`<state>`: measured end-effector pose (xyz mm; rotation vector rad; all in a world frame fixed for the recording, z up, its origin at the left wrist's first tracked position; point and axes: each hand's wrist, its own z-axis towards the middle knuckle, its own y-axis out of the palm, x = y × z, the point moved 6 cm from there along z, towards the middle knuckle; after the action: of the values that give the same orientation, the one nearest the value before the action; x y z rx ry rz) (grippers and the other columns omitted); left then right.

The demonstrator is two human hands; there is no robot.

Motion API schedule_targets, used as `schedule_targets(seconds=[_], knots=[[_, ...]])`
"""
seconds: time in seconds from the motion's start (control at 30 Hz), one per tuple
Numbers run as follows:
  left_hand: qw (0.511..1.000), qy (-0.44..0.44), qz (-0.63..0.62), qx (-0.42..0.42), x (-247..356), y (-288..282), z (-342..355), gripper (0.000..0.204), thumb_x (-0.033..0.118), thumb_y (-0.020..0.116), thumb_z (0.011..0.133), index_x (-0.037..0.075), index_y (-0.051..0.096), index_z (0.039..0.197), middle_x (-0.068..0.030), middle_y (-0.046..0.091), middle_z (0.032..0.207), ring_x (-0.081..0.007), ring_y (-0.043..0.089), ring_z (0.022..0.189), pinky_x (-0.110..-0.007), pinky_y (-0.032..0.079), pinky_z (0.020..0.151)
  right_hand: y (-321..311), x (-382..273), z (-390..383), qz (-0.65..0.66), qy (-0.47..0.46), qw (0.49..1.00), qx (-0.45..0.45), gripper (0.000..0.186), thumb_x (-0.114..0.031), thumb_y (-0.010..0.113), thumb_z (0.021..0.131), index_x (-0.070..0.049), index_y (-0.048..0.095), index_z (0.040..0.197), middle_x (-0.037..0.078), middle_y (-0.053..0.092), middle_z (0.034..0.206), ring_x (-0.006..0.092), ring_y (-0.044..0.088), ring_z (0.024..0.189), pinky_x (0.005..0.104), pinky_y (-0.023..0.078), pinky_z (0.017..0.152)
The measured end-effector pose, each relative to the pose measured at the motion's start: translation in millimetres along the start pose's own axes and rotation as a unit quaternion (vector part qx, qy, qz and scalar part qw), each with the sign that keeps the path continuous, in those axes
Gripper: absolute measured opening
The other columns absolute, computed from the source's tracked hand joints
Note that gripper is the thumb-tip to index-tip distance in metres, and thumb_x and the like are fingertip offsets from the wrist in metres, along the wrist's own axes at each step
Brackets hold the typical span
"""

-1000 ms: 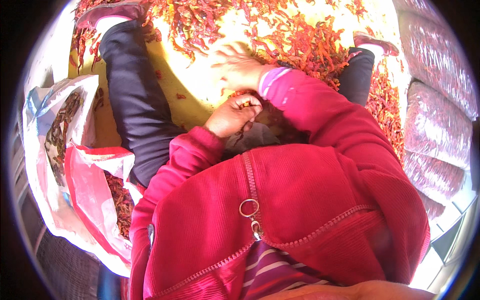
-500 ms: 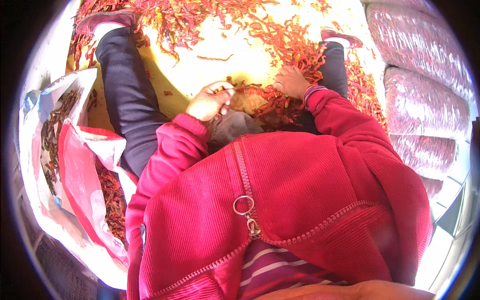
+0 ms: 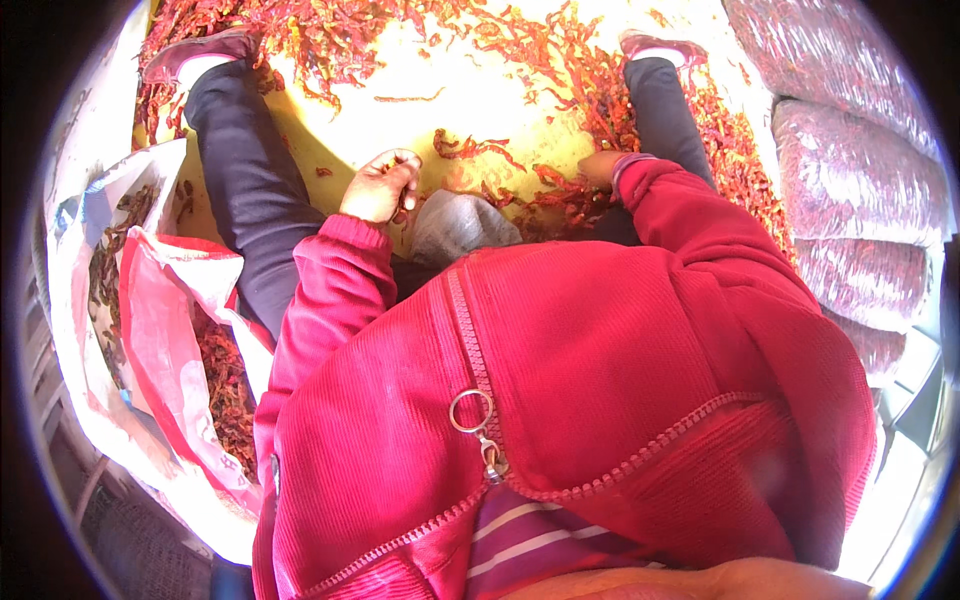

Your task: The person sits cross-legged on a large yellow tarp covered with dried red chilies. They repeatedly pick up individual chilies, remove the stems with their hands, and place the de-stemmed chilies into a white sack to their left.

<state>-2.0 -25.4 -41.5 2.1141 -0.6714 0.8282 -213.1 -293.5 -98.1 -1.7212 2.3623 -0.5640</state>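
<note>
— Can you read some word or number here?
— No, not any. On the pink and white bag (image 3: 160, 325) at the left there are small marks, but too faint for me
— And on the clear packs (image 3: 860, 175) at the right?
— There the shine is strong, I read nothing

The one view looks steeply down from a fisheye camera on the person's head, with the red jacket (image 3: 590, 340) nearest, filling most of the lower half. It faces outward past the left hand (image 3: 378, 189) and right hand (image 3: 597, 168) at middle range to the shoes (image 3: 228, 43) farther off, the corners dark
</note>
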Motion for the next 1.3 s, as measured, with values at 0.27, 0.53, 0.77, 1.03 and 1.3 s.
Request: schedule_targets(seconds=[0.27,0.53,0.77,1.03,1.3], knots=[[1.000,0.001,-0.029,-0.010,4.4,8.7,5.5,0.007,0.014,0.046,0.080,0.009,0.050,0.080,0.0020,0.044,0.058,-0.0060,0.039,0.041,-0.018,0.028,0.032,-64.2,-56.5,-34.7,-0.020,-0.088,0.971,0.223,0.034,-0.021,0.046,0.071,0.000,0.046,0.097,0.018,0.045,0.102,0.0313,0.040,0.099,0.0393,0.033,0.082],[1.000,0.008,-0.022,-0.008,5.8,8.2,5.6,0.007,0.015,0.047,0.079,0.009,0.050,0.078,0.0017,0.044,0.056,-0.0054,0.039,0.040,-0.018,0.026,0.032,-125.8,-186.5,-26.5,-0.007,-0.215,0.909,0.356,0.038,-0.030,0.051,0.068,-0.007,0.049,0.098,0.015,0.044,0.103,0.0314,0.037,0.103,0.0422,0.031,0.087],[0.997,0.040,-0.031,-0.050,15.5,16.1,5.3,0.008,0.013,0.045,0.080,0.006,0.050,0.082,0.0014,0.045,0.057,-0.0063,0.039,0.040,-0.018,0.029,0.035,-92.8,-73.7,-30.6,-0.024,-0.114,0.950,0.291,0.022,-0.019,0.050,0.065,-0.008,0.055,0.084,0.010,0.049,0.092,0.0282,0.041,0.093,0.0414,0.031,0.082],[0.999,-0.026,0.025,-0.017,10.3,11.9,16.7,0.008,0.011,0.043,0.080,0.005,0.048,0.084,-0.0002,0.045,0.058,-0.0077,0.039,0.042,-0.019,0.030,0.039,-247.2,-75.9,36.1,0.080,-0.032,0.848,0.523,0.050,-0.033,0.049,0.069,-0.012,0.040,0.113,0.015,0.029,0.121,0.0301,0.021,0.115,0.0472,0.014,0.093],[0.997,-0.064,0.040,0.014,4.3,18.7,25.5,0.009,0.014,0.044,0.081,0.006,0.049,0.082,0.0006,0.043,0.054,-0.0070,0.038,0.041,-0.019,0.026,0.035,-182.4,27.4,48.4,0.136,0.063,0.902,0.405,0.049,-0.013,0.044,0.071,-0.012,0.035,0.118,0.015,0.032,0.122,0.0265,0.026,0.115,0.0435,0.016,0.094]])
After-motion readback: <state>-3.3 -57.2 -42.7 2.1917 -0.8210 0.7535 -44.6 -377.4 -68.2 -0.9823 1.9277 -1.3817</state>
